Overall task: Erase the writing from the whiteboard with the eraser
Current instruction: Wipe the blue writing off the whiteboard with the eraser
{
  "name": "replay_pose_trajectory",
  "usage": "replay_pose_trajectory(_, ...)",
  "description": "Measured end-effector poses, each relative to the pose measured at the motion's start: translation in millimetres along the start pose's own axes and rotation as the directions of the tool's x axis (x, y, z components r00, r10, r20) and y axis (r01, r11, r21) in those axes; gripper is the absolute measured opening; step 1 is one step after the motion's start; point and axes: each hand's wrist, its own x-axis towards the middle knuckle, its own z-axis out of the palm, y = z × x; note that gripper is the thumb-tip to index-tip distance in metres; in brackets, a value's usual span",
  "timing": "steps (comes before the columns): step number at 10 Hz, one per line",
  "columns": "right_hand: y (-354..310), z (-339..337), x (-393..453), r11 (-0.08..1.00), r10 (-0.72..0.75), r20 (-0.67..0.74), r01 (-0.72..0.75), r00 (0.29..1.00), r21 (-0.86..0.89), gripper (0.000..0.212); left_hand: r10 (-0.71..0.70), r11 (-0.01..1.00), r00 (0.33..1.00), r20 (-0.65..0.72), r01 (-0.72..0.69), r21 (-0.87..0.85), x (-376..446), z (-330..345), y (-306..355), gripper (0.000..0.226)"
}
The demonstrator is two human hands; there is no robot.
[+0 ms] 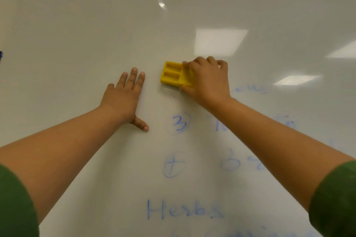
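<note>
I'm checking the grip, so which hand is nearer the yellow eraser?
Right. The right hand grips the eraser at its right end; the left hand lies flat on the whiteboard, apart, to its left.

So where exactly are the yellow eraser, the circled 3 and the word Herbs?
yellow eraser [172, 75]: head view, on its ribbed uncovered end.
circled 3 [179, 123]: head view, on the blue digit.
word Herbs [184, 210]: head view, on the middle letters.

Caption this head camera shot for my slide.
Right hand presses yellow eraser on whiteboard; left hand braces flat.
</note>
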Motion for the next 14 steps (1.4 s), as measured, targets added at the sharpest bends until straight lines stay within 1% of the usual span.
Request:
replay_pose_trajectory(1, 6.1, -0.4, -28.9, 0.993, -0.112, 0.026, 0.113, 0.993, -0.020, 0.055, 0.003, 1.000, 1.000, -0.004, -0.003, -0.005, -0.1, -0.2, -0.7, 0.150)
replay_pose_trajectory(2, 29.0, -13.2, -36.1, 0.985, -0.130, 0.039, 0.134, 0.991, -0.112, 0.056, 0.003, 1.000, 1.000, -0.003, -0.003, -0.008, 0.4, 0.9, -1.2, 0.150)
replay_pose_trajectory(3, 49.0, -24.0, -10.2, 0.989, 0.043, -0.011, -0.044, 0.999, -0.141, 0.048, 0.004, 1.000, 1.000, 0.000, -0.004, -0.011, 0.8, 2.0, -1.5, 0.151)
replay_pose_trajectory(4, 40.5, -24.0, 17.5, 0.984, 0.161, -0.060, -0.165, 0.985, -0.066, 0.052, 0.003, 1.000, 1.000, 0.003, -0.003, -0.015, 0.8, 0.9, -1.4, 0.151)
replay_pose_trajectory(5, 17.6, -11.8, 21.9, 0.991, 0.125, -0.051, -0.127, 0.991, -0.040, 0.053, -0.003, 1.000, 1.000, 0.009, 0.003, -0.013, -0.2, -0.6, -0.2, 0.150)
replay_pose_trajectory(6, 5.0, -0.8, 1.9, 1.000, 0.006, -0.012, -0.007, 1.000, -0.028, 0.055, -0.008, 1.000, 1.000, 0.016, 0.008, -0.012, -2.1, -2.8, 0.8, 0.150)
replay_pose_trajectory(7, 14.1, -2.7, -26.2, 0.995, -0.095, 0.010, 0.096, 0.995, -0.043, 0.055, -0.010, 1.000, 1.000, 0.016, 0.011, -0.018, -3.7, -4.0, 0.7, 0.150)
replay_pose_trajectory(8, 44.4, -10.3, -44.6, 0.991, -0.108, -0.046, 0.104, 0.993, -0.082, 0.052, -0.012, 1.000, 1.000, 0.020, 0.012, -0.012, -4.1, -3.5, 1.0, 0.150)
replay_pose_trajectory(9, 77.7, -26.2, -34.6, 0.988, 0.077, -0.099, -0.089, 0.992, -0.124, 0.051, -0.017, 1.000, 0.999, 0.032, 0.017, 0.004, -3.8, -3.4, 0.9, 0.149)
replay_pose_trajectory(10, 88.8, -35.7, -9.8, 0.941, 0.327, -0.125, -0.335, 0.937, -0.049, 0.055, -0.016, 1.000, 0.999, 0.039, 0.017, -0.007, -3.3, -4.1, 1.6, 0.150)
replay_pose_trajectory(11, 75.3, -29.3, -7.1, 0.936, 0.348, -0.137, -0.352, 0.928, -0.010, 0.056, -0.013, 1.000, 0.999, 0.039, 0.014, -0.018, -4.7, -5.2, 1.2, 0.150)
replay_pose_trajectory(12, 67.3, -21.3, -34.4, 0.981, 0.190, -0.103, -0.193, 0.976, -0.017, 0.053, -0.013, 1.000, 0.999, 0.033, 0.013, -0.012, -5.7, -6.3, 1.0, 0.150)
replay_pose_trajectory(13, 83.2, -22.2, -64.1, 0.995, 0.050, -0.116, -0.059, 0.992, -0.079, 0.055, -0.016, 1.000, 0.999, 0.040, 0.016, -0.007, -6.5, -8.4, 1.2, 0.151)
replay_pose_trajectory(14, 116.4, -33.8, -69.6, 0.979, 0.141, -0.132, -0.158, 0.981, -0.130, 0.056, -0.020, 1.000, 0.998, 0.054, 0.020, -0.011, -7.2, -8.8, 1.9, 0.151)
